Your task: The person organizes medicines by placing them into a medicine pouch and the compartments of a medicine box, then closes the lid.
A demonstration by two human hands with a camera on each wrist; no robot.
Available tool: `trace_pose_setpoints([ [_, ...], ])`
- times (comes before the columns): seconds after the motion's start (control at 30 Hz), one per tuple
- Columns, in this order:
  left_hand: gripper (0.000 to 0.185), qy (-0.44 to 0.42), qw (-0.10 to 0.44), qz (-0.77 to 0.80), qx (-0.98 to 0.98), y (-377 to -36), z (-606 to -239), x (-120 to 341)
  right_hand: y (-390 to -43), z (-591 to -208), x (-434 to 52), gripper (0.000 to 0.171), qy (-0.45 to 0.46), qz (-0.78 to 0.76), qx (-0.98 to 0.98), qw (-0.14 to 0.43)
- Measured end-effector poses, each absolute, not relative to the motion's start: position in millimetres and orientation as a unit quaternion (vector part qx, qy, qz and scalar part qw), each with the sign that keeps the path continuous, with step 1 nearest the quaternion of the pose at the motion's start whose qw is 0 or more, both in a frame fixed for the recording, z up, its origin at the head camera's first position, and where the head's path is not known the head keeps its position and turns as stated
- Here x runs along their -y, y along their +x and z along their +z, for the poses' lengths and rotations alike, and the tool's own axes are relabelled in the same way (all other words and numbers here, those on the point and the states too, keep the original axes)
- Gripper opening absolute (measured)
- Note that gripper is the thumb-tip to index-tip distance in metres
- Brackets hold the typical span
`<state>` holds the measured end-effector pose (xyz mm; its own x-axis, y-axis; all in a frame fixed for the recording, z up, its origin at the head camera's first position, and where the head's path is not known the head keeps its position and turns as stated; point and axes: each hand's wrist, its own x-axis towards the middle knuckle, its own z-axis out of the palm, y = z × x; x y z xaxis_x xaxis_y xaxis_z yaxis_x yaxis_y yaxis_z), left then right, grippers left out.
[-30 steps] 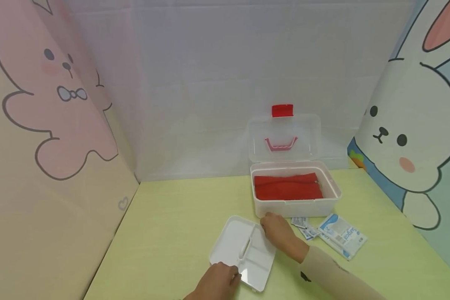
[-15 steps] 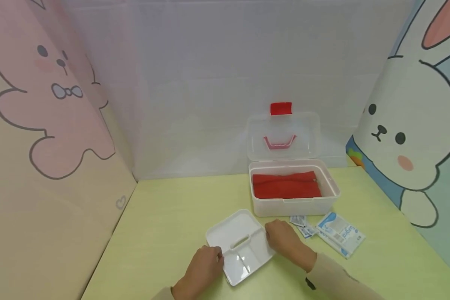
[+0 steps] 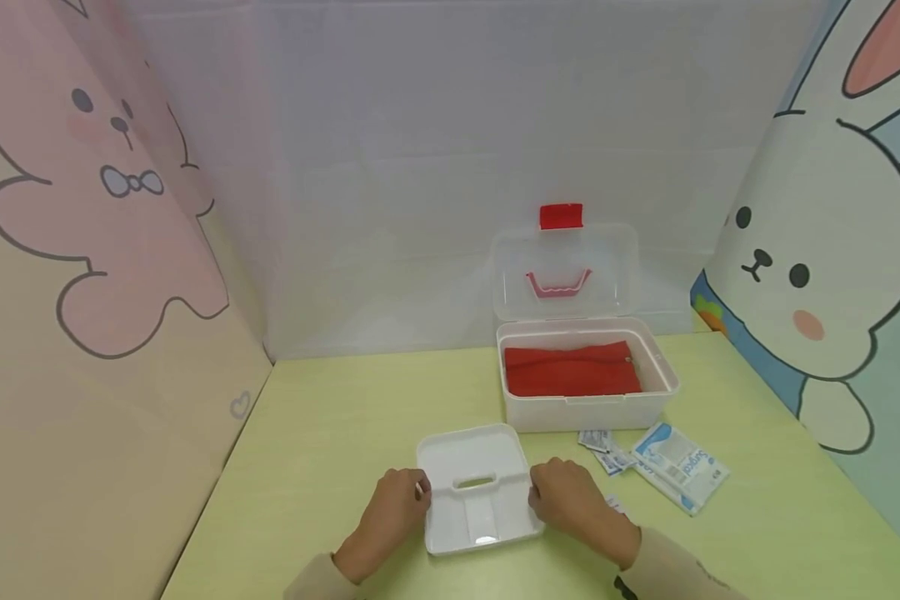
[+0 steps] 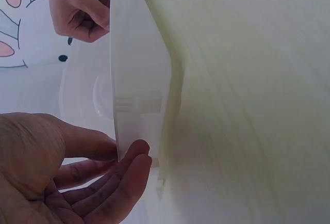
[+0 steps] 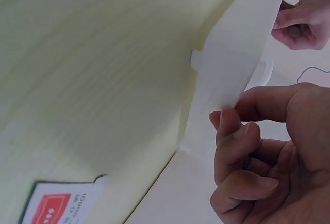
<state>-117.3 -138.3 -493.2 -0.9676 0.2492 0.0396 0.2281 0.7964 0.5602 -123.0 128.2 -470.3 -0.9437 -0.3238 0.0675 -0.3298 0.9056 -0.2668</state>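
A white plastic divided tray (image 3: 480, 450) with a slotted handle across its middle is held between both hands in the head view. My left hand (image 3: 392, 510) pinches its left rim, thumb on top and fingertips below, as the left wrist view shows on the tray's side wall (image 4: 139, 53). On the opposite rim, my right hand (image 3: 576, 504) pinches with thumb and fingers; the right wrist view shows this grip on the tray's wall (image 5: 227, 64). The tray is close over the yellow tabletop (image 3: 345, 417), and its compartments hold nothing.
Behind the tray stands a white box (image 3: 607, 412) with its clear lid (image 3: 615, 267) raised and a red zippered pouch (image 3: 570, 379) inside. Small sachets (image 3: 607, 454) and a surgical dressing packet (image 3: 678, 467) lie to the right. Another sachet (image 5: 56, 203) lies near my right hand.
The tray has turned so that its handle now runs left to right. My left hand has moved left and upward along with it; my right hand has shifted slightly right and toward me.
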Motion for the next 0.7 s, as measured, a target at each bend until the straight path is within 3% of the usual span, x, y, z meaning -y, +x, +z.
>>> trace_pose_setpoints([
  [0.2, 0.005, 0.107, 0.022, 0.319, -0.941, -126.1, -493.0, 140.9, -116.3, -468.2, -125.3, 0.025, 0.155, 0.138, 0.978, -0.008],
  [0.5, 0.017, 0.122, 0.019, 0.359, -0.925, -130.5, -496.9, 143.8, -113.3, -470.9, -127.4, 0.026, 0.145, 0.140, 0.979, -0.013],
  [0.7, 0.017, 0.120, 0.014, 0.361, -0.925, -132.8, -497.3, 143.9, -110.7, -466.8, -134.0, 0.025, 0.131, 0.137, 0.982, 0.015],
])
